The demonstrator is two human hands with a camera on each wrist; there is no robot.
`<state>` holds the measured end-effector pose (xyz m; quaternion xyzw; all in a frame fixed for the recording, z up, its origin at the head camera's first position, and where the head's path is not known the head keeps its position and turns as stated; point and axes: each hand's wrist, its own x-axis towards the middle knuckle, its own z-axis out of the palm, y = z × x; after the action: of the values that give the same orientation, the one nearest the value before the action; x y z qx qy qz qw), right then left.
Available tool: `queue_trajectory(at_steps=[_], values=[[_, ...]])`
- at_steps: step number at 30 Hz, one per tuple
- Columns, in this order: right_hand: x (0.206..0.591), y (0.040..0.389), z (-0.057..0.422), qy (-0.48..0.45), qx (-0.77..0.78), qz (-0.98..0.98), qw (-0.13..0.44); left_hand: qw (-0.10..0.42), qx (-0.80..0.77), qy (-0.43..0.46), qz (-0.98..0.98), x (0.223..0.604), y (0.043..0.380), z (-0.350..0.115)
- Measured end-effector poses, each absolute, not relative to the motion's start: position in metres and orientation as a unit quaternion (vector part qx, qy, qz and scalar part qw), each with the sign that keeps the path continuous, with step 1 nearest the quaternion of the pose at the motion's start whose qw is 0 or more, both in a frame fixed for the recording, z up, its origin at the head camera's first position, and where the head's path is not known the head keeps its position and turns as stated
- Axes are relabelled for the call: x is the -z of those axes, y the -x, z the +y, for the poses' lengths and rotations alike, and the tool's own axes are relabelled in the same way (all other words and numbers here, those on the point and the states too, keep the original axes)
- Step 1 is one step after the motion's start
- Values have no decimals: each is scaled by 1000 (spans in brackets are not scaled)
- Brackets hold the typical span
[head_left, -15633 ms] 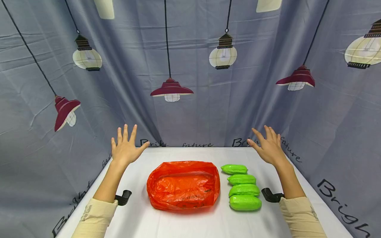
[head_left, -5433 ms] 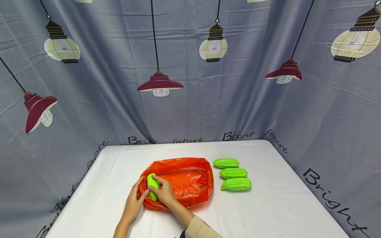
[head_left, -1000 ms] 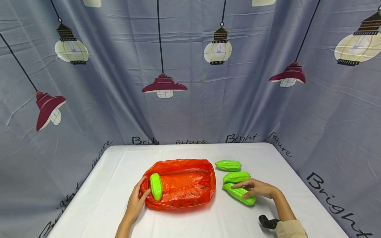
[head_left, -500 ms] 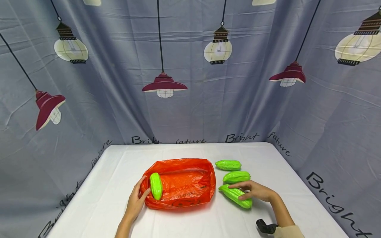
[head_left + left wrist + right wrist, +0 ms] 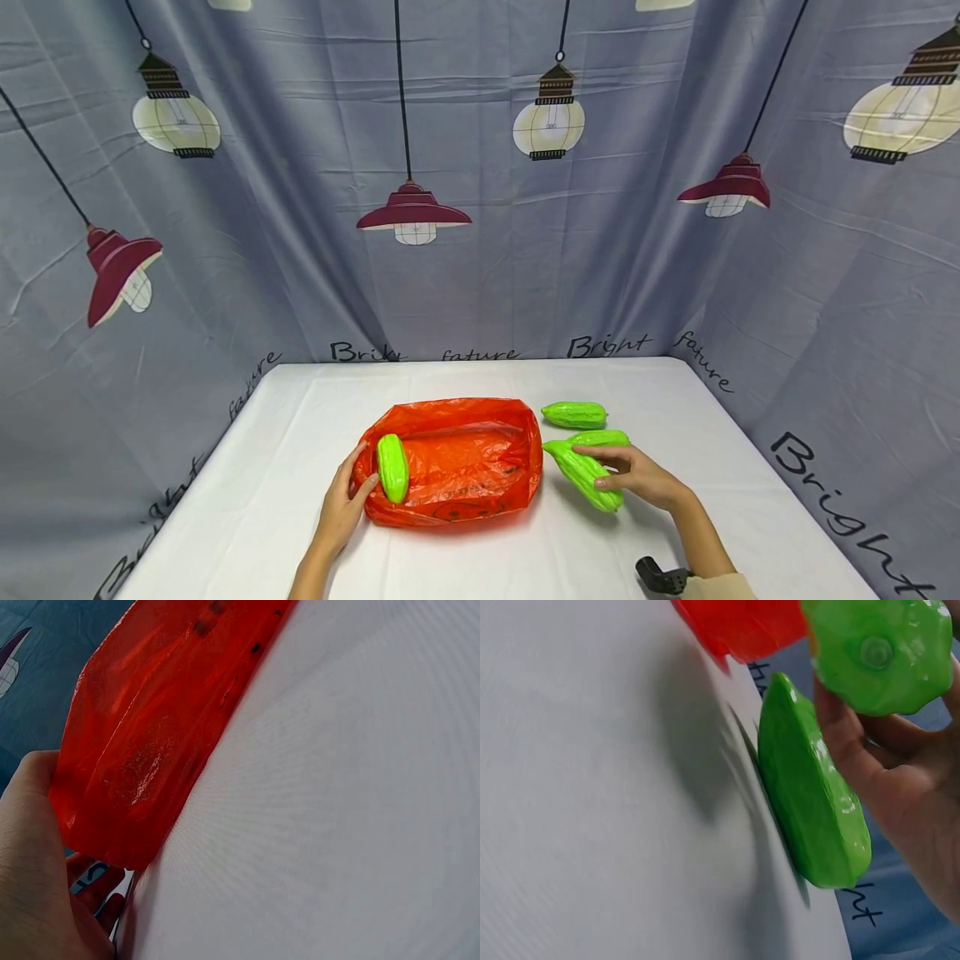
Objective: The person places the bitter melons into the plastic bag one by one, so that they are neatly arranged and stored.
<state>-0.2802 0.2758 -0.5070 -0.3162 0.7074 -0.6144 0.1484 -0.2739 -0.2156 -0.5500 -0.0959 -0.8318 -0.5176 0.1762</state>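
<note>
A red plastic bag [image 5: 472, 462] lies open on the table. Its left end is held by my left hand [image 5: 341, 508], thumb at the front and fingers round the far side. One green bitter melon [image 5: 393, 468] lies inside, at that left end. My right hand [image 5: 643, 477] grips a second bitter melon [image 5: 581, 473] between thumb and fingers. It is raised off the table, its tip close to the bag's right side. The right wrist view shows the blunt end of this held melon [image 5: 877, 652], with the lying melon [image 5: 810, 787] below it.
Two more bitter melons lie right of the bag, the far melon [image 5: 575, 414] and a nearer melon [image 5: 603, 437] partly covered by the held one. White cloth covers the table [image 5: 420, 567]. A grey curtain [image 5: 480, 283] with printed lamps hangs behind and at both sides.
My right hand has lifted its bitter melon and carried it left, toward the bag. About five seconds ago it was placing the first melon in the bag. My left hand stays put.
</note>
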Motion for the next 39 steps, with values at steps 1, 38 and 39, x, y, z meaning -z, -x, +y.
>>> queue_trajectory(at_steps=[1,38,39], values=[[506,281,274,313,621,704,144,175,517,94,-833,550,274,-216],[473,295,139,235,688,683,-66,169,517,96,-834,551,275,-217],[470,293,133,227,687,687,-66,168,518,96,-833,551,275,-216]])
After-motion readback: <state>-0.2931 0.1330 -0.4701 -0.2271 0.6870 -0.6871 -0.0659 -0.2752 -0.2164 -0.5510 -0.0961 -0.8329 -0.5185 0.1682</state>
